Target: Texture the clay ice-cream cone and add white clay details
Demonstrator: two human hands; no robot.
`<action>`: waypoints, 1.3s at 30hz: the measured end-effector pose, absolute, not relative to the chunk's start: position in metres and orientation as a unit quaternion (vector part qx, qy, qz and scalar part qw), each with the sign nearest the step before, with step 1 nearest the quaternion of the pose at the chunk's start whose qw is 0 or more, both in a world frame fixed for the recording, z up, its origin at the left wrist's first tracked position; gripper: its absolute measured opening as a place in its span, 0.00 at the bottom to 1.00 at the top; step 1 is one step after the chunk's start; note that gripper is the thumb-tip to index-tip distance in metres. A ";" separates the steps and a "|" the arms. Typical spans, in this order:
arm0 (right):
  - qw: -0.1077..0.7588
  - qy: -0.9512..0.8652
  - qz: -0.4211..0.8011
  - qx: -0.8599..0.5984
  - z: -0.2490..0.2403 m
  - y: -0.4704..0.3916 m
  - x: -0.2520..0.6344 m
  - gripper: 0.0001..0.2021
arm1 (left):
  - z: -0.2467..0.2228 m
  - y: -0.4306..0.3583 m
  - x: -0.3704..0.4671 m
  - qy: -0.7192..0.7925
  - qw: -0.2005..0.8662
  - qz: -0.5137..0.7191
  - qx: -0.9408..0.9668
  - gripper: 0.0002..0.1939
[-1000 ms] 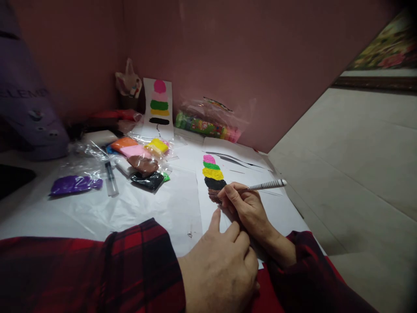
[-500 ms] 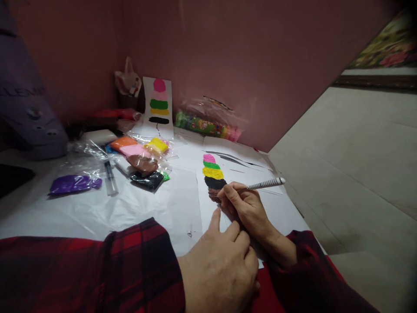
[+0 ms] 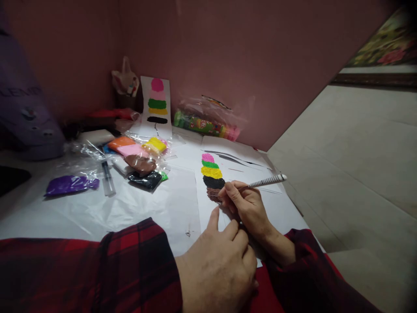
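My right hand (image 3: 249, 208) is closed around a slim pen-like tool (image 3: 267, 181) with a dark-and-white patterned handle and a pale rounded end. Its working tip is hidden behind my fingers, by the brown clay layer (image 3: 213, 194). That layer is textured with fine lines and forms the bottom of a stack of flat clay bands on white paper (image 3: 243, 167). Above it come black (image 3: 213, 181), yellow (image 3: 211, 172), green (image 3: 210, 164) and pink (image 3: 208, 158) bands. My left hand (image 3: 218, 265) rests on the paper, index finger stretched towards the brown clay, the other fingers bent but apart.
Several clear bags of coloured clay lie left, including purple (image 3: 70, 186), brown (image 3: 140, 164) and black (image 3: 145, 180), beside a clear tube with a dark top (image 3: 108, 179). A card with painted colour bands (image 3: 157, 95) leans on the wall near a plastic-wrapped colourful pack (image 3: 206, 124).
The whole scene has shifted slightly left in view. My right hand keeps hold of the tool at the brown clay; my left hand stays in nearly the same place on the paper.
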State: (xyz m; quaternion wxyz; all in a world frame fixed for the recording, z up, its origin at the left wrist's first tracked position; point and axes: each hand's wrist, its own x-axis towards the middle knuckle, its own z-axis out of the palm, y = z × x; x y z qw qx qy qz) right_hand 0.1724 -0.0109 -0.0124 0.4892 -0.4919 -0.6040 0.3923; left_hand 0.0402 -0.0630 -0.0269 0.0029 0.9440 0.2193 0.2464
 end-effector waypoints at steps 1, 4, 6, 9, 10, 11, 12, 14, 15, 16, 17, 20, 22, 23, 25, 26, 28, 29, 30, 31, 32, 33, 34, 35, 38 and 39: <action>0.485 -0.606 0.389 -0.496 -0.012 -0.011 0.173 0.19 | -0.027 -0.063 0.040 0.219 0.003 0.245 0.944 0.15; 0.465 -0.632 0.366 -0.500 -0.013 -0.011 0.174 0.20 | -0.026 -0.063 0.040 0.218 0.005 0.250 0.943 0.15; 0.456 -0.645 0.363 -0.494 -0.014 -0.011 0.175 0.19 | -0.026 -0.063 0.041 0.220 0.007 0.253 0.942 0.15; 0.455 -0.641 0.386 -0.483 -0.016 -0.010 0.176 0.18 | -0.027 -0.063 0.041 0.221 0.010 0.253 0.942 0.14; 0.457 -0.638 0.392 -0.480 -0.016 -0.010 0.176 0.18 | -0.027 -0.063 0.041 0.220 0.010 0.253 0.942 0.14; 0.459 -0.637 0.395 -0.477 -0.016 -0.010 0.175 0.18 | -0.027 -0.063 0.041 0.219 0.009 0.254 0.942 0.14; 0.462 -0.636 0.394 -0.476 -0.016 -0.010 0.175 0.18 | -0.027 -0.063 0.041 0.219 0.009 0.254 0.942 0.14; 0.472 -0.630 0.388 -0.480 -0.014 -0.010 0.174 0.18 | -0.027 -0.063 0.041 0.220 0.008 0.253 0.942 0.14; 0.477 -0.624 0.386 -0.484 -0.014 -0.010 0.174 0.19 | -0.027 -0.063 0.041 0.221 0.008 0.252 0.942 0.14; 0.480 -0.619 0.385 -0.488 -0.013 -0.010 0.173 0.19 | -0.027 -0.063 0.041 0.221 0.008 0.252 0.942 0.14; 0.482 -0.615 0.384 -0.492 -0.012 -0.010 0.173 0.19 | -0.027 -0.063 0.041 0.220 0.007 0.252 0.942 0.14; 0.473 -0.625 0.375 -0.494 -0.012 -0.010 0.174 0.19 | -0.026 -0.064 0.041 0.223 0.010 0.252 0.942 0.15; 0.465 -0.638 0.371 -0.488 -0.014 -0.010 0.175 0.18 | -0.026 -0.064 0.041 0.224 0.012 0.252 0.941 0.14; 0.464 -0.641 0.376 -0.482 -0.014 -0.009 0.175 0.18 | -0.026 -0.064 0.041 0.225 0.012 0.253 0.941 0.14; 0.463 -0.642 0.394 -0.467 -0.015 -0.009 0.175 0.17 | -0.026 -0.064 0.041 0.224 0.012 0.252 0.941 0.14; 0.463 -0.641 0.403 -0.460 -0.016 -0.009 0.175 0.17 | -0.026 -0.064 0.041 0.224 0.013 0.251 0.942 0.14; 0.464 -0.640 0.405 -0.459 -0.016 -0.010 0.175 0.17 | -0.026 -0.064 0.041 0.224 0.013 0.251 0.942 0.14; 0.466 -0.639 0.398 -0.465 -0.016 -0.010 0.175 0.17 | -0.026 -0.064 0.041 0.222 0.013 0.251 0.942 0.14; 0.470 -0.636 0.390 -0.472 -0.015 -0.010 0.174 0.17 | -0.026 -0.064 0.041 0.220 0.014 0.251 0.943 0.14; 0.474 -0.631 0.384 -0.480 -0.015 -0.011 0.174 0.17 | -0.026 -0.063 0.041 0.219 0.013 0.250 0.943 0.14; 0.478 -0.625 0.381 -0.486 -0.014 -0.011 0.174 0.17 | -0.026 -0.063 0.041 0.219 0.013 0.250 0.943 0.14; 0.480 -0.622 0.379 -0.489 -0.013 -0.011 0.173 0.18 | -0.025 -0.063 0.041 0.218 0.012 0.249 0.943 0.14; 0.478 -0.624 0.378 -0.489 -0.013 -0.011 0.173 0.18 | -0.025 -0.063 0.041 0.218 0.012 0.250 0.943 0.14; 0.473 -0.630 0.376 -0.488 -0.013 -0.011 0.173 0.18 | -0.025 -0.063 0.040 0.219 0.012 0.250 0.943 0.14; 0.456 -0.649 0.370 -0.484 -0.013 -0.010 0.174 0.18 | -0.026 -0.063 0.040 0.215 0.011 0.252 0.943 0.14; 0.455 -0.651 0.373 -0.480 -0.014 -0.010 0.174 0.18 | -0.026 -0.063 0.040 0.215 0.010 0.252 0.943 0.14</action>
